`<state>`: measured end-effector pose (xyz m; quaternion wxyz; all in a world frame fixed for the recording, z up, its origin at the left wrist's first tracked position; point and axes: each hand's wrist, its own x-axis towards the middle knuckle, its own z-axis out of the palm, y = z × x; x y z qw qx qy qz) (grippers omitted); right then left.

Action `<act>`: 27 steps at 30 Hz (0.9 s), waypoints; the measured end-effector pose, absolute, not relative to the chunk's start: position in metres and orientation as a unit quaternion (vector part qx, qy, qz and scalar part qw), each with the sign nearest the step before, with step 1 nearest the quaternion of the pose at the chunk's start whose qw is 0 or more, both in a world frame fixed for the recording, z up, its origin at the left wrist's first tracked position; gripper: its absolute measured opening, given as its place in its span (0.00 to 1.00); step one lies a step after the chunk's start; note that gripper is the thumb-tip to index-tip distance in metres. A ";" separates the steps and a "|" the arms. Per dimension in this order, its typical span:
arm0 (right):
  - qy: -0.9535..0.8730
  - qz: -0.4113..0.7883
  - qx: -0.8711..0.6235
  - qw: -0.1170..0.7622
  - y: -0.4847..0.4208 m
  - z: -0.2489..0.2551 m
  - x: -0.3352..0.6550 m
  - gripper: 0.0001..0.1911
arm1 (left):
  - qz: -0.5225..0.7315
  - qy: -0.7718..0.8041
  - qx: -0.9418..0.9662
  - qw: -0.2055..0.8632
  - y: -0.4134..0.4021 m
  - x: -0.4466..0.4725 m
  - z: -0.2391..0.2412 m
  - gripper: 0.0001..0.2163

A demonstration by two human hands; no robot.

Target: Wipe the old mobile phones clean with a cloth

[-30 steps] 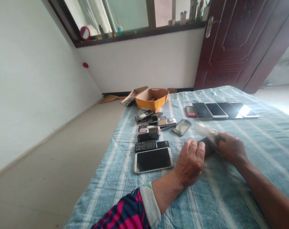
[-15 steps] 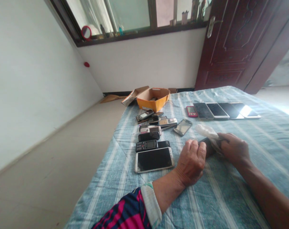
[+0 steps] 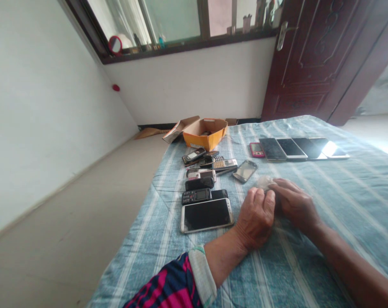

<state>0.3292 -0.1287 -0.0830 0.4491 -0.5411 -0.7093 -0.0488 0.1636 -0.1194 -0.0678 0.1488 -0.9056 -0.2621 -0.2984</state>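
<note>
My left hand (image 3: 256, 218) rests on the striped blue cloth (image 3: 309, 265), fingers curled round the near end of a dark phone that is almost wholly hidden under both hands. My right hand (image 3: 295, 203) lies flat over that phone, pressing a crumpled whitish wipe (image 3: 264, 182) whose tip shows at my fingertips. Just left of my left hand lies a large white-framed smartphone (image 3: 207, 215), screen up.
Several old keypad phones (image 3: 200, 177) lie in a column toward an open orange cardboard box (image 3: 205, 132). A row of smartphones (image 3: 296, 148) and a small red phone (image 3: 256, 149) lie further back. A dark door (image 3: 312, 60) stands behind. The table's left edge drops to bare floor.
My right hand slid left along the dark phone toward my left hand, dragging the wipe with it. The phone, partly visible before, is now covered. My left hand stayed put.
</note>
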 end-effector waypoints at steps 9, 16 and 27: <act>-0.711 0.053 -0.548 0.437 -0.139 -0.069 0.325 0.18 | -0.312 -0.266 -0.904 0.119 -0.118 0.162 -0.068 0.19; -0.751 0.055 -0.549 0.363 -0.137 -0.075 0.342 0.29 | -0.285 -0.281 -0.915 0.052 -0.117 0.159 -0.066 0.22; -0.761 -0.121 -0.538 0.340 -0.127 -0.081 0.350 0.21 | -0.282 -0.308 -0.907 -0.049 -0.112 0.158 -0.071 0.29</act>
